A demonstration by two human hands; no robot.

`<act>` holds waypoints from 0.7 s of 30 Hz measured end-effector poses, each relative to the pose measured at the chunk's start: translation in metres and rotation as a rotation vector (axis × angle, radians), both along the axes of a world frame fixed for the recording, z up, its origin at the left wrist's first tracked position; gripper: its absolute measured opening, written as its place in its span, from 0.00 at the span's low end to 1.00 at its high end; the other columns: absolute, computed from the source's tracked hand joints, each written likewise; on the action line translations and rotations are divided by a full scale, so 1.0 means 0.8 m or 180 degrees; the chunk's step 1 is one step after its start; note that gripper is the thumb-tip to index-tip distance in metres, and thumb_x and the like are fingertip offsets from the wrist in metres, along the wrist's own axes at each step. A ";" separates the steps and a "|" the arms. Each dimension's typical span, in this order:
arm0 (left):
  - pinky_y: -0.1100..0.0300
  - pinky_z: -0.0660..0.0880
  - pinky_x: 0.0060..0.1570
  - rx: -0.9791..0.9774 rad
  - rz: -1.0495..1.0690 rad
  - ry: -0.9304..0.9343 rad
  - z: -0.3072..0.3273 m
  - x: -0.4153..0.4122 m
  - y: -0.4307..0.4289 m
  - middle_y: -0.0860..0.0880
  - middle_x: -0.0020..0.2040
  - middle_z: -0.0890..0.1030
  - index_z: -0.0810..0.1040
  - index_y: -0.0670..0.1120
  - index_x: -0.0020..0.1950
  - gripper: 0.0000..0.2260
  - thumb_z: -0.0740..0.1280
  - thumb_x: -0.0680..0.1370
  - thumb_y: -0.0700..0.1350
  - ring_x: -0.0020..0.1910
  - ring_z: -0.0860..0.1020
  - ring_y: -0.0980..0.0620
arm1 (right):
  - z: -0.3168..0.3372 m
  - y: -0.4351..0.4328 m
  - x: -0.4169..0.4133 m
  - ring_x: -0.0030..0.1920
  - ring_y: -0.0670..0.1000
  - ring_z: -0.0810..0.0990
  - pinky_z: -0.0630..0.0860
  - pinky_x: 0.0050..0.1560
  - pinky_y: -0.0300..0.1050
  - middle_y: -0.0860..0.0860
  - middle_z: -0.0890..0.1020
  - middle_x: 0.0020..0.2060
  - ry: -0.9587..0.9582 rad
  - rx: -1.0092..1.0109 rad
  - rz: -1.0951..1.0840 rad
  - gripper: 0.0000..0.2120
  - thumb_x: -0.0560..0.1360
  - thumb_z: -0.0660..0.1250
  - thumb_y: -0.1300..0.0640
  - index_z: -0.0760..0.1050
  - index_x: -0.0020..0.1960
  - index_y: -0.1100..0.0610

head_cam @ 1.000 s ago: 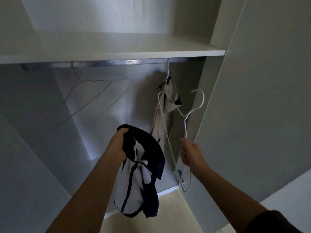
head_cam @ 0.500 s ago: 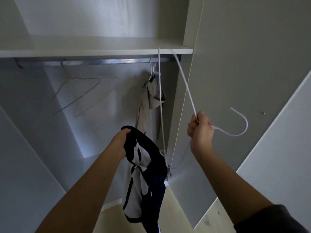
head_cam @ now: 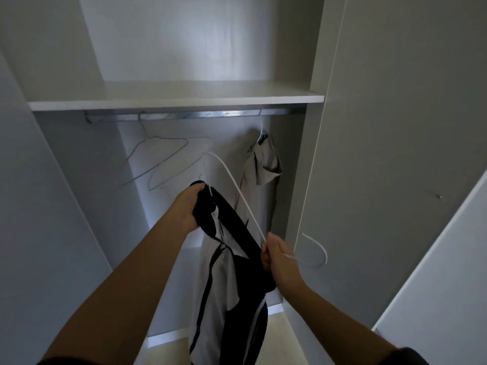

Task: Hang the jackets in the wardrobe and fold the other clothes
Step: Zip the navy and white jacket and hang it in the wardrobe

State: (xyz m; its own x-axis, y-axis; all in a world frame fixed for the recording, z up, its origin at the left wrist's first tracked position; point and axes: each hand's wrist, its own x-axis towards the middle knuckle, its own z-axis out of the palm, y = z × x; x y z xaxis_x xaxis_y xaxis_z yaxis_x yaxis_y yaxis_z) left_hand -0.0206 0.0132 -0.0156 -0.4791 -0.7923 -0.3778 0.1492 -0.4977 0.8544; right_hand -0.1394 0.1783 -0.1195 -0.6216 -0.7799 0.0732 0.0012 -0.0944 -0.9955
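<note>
Since the earlier frames the right hand [head_cam: 276,255] has come down and in toward the jacket, and the white hanger [head_cam: 239,192], then raised toward the shelf, now slants lower with its far end at the collar; the left hand [head_cam: 188,206] keeps the same hold. Left fingers are curled round the dark collar of the navy and white jacket [head_cam: 232,285], mostly hidden behind the fabric; the jacket hangs straight down from that grip between the two forearms, zip side facing the camera. The right hand is closed on the hanger's neck, hook sticking out to the right and curling downward; one hanger arm runs up and left from that fist, bends over and drops to the collar just beside the left hand; cannot tell if the tip is inside the collar. The right hand touches the jacket's dark shoulder edge. Wardrobe [head_cam: 66,180] is open; a metal rail [head_cam: 197,115] runs under the shelf [head_cam: 176,101]; a beige jacket [head_cam: 263,167] hangs on the rail's right end, just behind the held hanger; two empty wire hangers [head_cam: 163,156] hang on the left part, tilted, well apart from the hands. An open door [head_cam: 395,127] stands right of the hands; the pale floor [head_cam: 276,338] shows below.
</note>
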 end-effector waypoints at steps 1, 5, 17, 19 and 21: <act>0.62 0.74 0.28 -0.0052 0.0008 -0.0016 0.000 0.006 -0.004 0.46 0.34 0.74 0.74 0.43 0.40 0.11 0.62 0.80 0.46 0.30 0.73 0.50 | 0.003 0.000 -0.002 0.27 0.48 0.60 0.59 0.27 0.39 0.50 0.64 0.25 0.0101 0.0013 0.0084 0.18 0.82 0.53 0.60 0.66 0.33 0.55; 0.59 0.75 0.31 -0.0525 0.0086 -0.0269 0.004 0.018 -0.020 0.44 0.38 0.79 0.78 0.40 0.46 0.08 0.64 0.79 0.44 0.32 0.79 0.48 | 0.021 0.001 -0.009 0.26 0.45 0.63 0.62 0.28 0.35 0.48 0.66 0.25 0.0483 -0.0126 0.0255 0.18 0.82 0.54 0.60 0.66 0.34 0.56; 0.61 0.77 0.29 -0.0831 0.0016 -0.0162 0.000 0.014 -0.045 0.48 0.32 0.83 0.84 0.48 0.30 0.16 0.65 0.77 0.45 0.30 0.82 0.51 | 0.058 -0.007 -0.044 0.44 0.49 0.83 0.76 0.52 0.38 0.52 0.85 0.41 0.1116 0.0605 0.1082 0.24 0.83 0.51 0.51 0.84 0.42 0.49; 0.61 0.78 0.28 -0.0753 0.0079 0.0046 -0.001 0.010 -0.050 0.47 0.34 0.84 0.85 0.47 0.32 0.15 0.65 0.77 0.45 0.32 0.83 0.51 | 0.075 -0.013 -0.049 0.46 0.52 0.83 0.76 0.55 0.43 0.55 0.85 0.43 0.1231 0.0512 0.0915 0.23 0.83 0.53 0.52 0.84 0.40 0.48; 0.60 0.78 0.30 -0.0708 0.0117 0.0068 -0.003 0.007 -0.054 0.46 0.36 0.85 0.84 0.43 0.42 0.10 0.66 0.77 0.45 0.35 0.84 0.49 | 0.103 -0.024 -0.052 0.43 0.51 0.83 0.76 0.49 0.40 0.54 0.85 0.41 0.1370 0.0362 0.0764 0.22 0.83 0.55 0.54 0.84 0.39 0.50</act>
